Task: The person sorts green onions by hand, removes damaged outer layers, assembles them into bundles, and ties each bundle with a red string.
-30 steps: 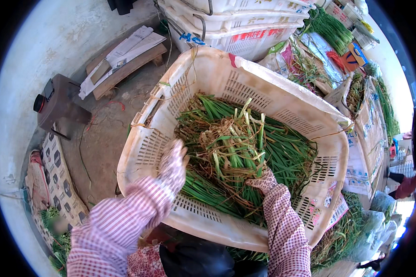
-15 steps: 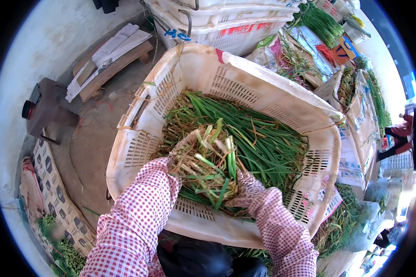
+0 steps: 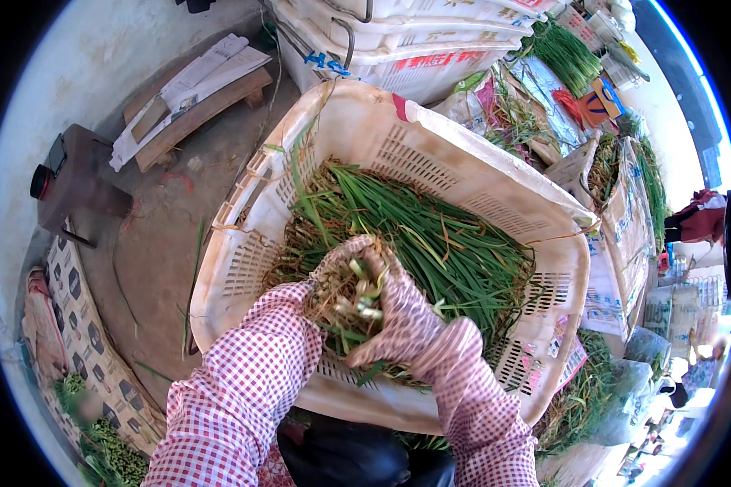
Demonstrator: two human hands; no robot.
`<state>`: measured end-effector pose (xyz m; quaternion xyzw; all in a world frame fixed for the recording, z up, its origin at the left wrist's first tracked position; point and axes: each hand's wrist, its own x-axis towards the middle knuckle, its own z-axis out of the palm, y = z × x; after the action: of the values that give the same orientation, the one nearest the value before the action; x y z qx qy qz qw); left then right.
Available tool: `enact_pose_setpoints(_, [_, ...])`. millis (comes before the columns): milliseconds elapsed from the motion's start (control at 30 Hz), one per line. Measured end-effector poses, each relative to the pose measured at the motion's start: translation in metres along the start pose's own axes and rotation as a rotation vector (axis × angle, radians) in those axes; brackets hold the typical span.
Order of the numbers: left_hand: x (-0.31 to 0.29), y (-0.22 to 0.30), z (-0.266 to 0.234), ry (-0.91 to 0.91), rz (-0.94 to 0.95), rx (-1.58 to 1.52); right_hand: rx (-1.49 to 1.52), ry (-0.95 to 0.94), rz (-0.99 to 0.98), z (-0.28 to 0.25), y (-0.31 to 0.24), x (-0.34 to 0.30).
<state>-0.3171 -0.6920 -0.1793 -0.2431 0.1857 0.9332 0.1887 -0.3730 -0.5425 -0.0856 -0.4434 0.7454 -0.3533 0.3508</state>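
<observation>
A white plastic crate (image 3: 244, 316) with slotted walls stands in front of me. Long green leaves like chives (image 3: 430, 243) lie in it with their tips toward the right. Above them I hold a clump of straw-coloured, dry stalks and short green and white pieces (image 3: 341, 304). My left hand (image 3: 337, 258), in a patterned glove, grips the clump from its left and far side. My right hand (image 3: 402, 312), gloved alike, curves round its right side, thumb low and fingers over the top. Parts of the left fingers are hidden behind the clump.
Stacked white crates (image 3: 430, 69) stand behind. A low wooden bench (image 3: 195, 114) with papers and a brown stool (image 3: 85, 183) are at the left. On the right are sacks (image 3: 617, 219), greens (image 3: 577, 398) and a cardboard box (image 3: 597, 105). Another person (image 3: 698, 219) is at the far right.
My right hand has moved left and up, from the clump's lower right edge to wrap over its right side. The clump is more compact. Long leaves now hang over the crate's left wall.
</observation>
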Motion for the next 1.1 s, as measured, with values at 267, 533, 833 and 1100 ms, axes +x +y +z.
enact_pose_setpoints(267, [0.062, -0.081, -0.029, -0.164, 0.713, 0.259, 0.223, 0.365, 0.079, 0.041, -0.010, -0.024])
enact_pose_setpoints(533, [-0.010, -0.069, 0.098, -0.167, 0.356, 0.551, 0.149, 0.444, 0.047, -0.041, 0.003, -0.098])
enact_pose_setpoints(833, [0.009, -0.085, 0.088, -0.417, 0.609, 0.780, 1.212, 0.473, 0.157, -0.035, 0.063, -0.092])
enact_pose_setpoints(1100, [0.011, -0.095, 0.088, -0.677, -0.006, -0.153, 1.597, 0.357, 0.027, -0.042, 0.047, -0.087])
